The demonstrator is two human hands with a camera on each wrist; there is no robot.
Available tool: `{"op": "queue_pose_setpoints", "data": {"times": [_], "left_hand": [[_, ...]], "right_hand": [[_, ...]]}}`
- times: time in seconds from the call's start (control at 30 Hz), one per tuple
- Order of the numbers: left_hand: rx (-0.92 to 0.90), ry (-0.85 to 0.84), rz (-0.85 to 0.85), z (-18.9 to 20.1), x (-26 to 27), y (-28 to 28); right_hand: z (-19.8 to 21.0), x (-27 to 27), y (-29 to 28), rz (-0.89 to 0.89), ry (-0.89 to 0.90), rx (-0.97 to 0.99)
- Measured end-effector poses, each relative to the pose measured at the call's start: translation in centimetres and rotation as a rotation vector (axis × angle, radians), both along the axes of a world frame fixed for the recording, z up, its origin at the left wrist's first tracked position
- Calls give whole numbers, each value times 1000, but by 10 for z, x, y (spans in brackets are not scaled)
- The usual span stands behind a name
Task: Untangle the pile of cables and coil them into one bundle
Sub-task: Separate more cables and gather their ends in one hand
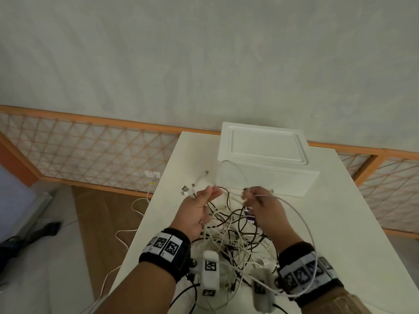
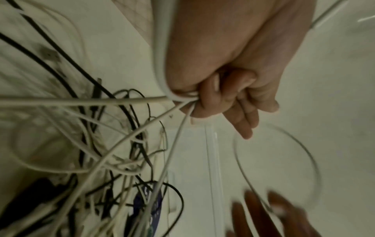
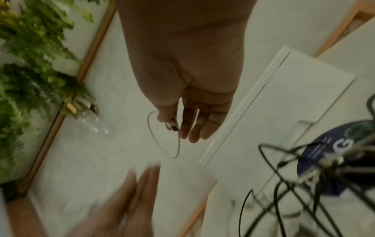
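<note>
A tangle of white and black cables (image 1: 235,236) lies on the white table (image 1: 340,223) between my wrists. My left hand (image 1: 209,193) is raised above the pile and grips a bunch of white cable ends; their connectors (image 1: 188,189) stick out to its left. In the left wrist view the left hand (image 2: 213,99) is curled round several white cables (image 2: 121,100). My right hand (image 1: 248,196) pinches the end of a thin grey cable (image 1: 301,214) that loops right and back past my wrist. The right wrist view shows the right hand (image 3: 178,128) holding its connector (image 3: 172,126) between thumb and fingers.
A white lidded box (image 1: 263,155) stands just behind the hands. A dark blue labelled item (image 1: 250,217) lies under the cables. The table's left edge drops to the floor, where white cables (image 1: 127,236) trail. An orange lattice fence (image 1: 90,146) runs along the wall.
</note>
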State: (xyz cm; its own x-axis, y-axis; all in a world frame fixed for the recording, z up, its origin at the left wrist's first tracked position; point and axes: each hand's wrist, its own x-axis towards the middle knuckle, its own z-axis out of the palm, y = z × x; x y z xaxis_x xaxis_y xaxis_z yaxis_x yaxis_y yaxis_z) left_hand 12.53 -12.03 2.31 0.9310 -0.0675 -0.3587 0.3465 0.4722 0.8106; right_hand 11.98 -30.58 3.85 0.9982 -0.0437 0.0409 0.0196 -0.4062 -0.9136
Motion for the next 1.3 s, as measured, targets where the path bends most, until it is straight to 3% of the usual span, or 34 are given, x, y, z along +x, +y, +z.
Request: {"op": "queue_pose_setpoints", "data": {"times": [0.1,0.17,0.27,0.3,0.37,0.47,0.53,0.63,0.7,0.8,1.03,1.2,1.3], "left_hand": [[11,101,71,-18,-6,19],[-19,173,140,-31,-10,31],[-79,249,196,-44,-15,38],[-77,262,195,-47,-16,38],[-79,274,179,-48,-18,34],[-103,272,144,-42,-20,23],[-125,255,111,-34,-22,15],[-219,213,32,-16,-27,-1],[-288,160,-14,-3,-30,-10],[-320,79,-25,11,-33,-4],[-292,76,25,5,-42,17],[-165,78,-22,7,-47,12],[-45,11,-57,9,-51,1]], "right_hand": [[-2,-4,-53,-177,-45,-42],[-14,-11,-98,-212,-58,-250],[-32,-35,-149,-201,251,-805],[-36,-42,-160,-223,359,-910],[-28,-52,-160,-303,401,-946],[0,-50,-120,-297,195,-819],[19,-51,-72,-102,78,-643],[24,-54,9,299,165,-479],[15,-54,45,475,237,-329],[0,-50,58,468,392,-132],[1,-56,55,609,338,-265],[3,-64,48,615,461,-144],[2,-71,49,517,527,0]]}}
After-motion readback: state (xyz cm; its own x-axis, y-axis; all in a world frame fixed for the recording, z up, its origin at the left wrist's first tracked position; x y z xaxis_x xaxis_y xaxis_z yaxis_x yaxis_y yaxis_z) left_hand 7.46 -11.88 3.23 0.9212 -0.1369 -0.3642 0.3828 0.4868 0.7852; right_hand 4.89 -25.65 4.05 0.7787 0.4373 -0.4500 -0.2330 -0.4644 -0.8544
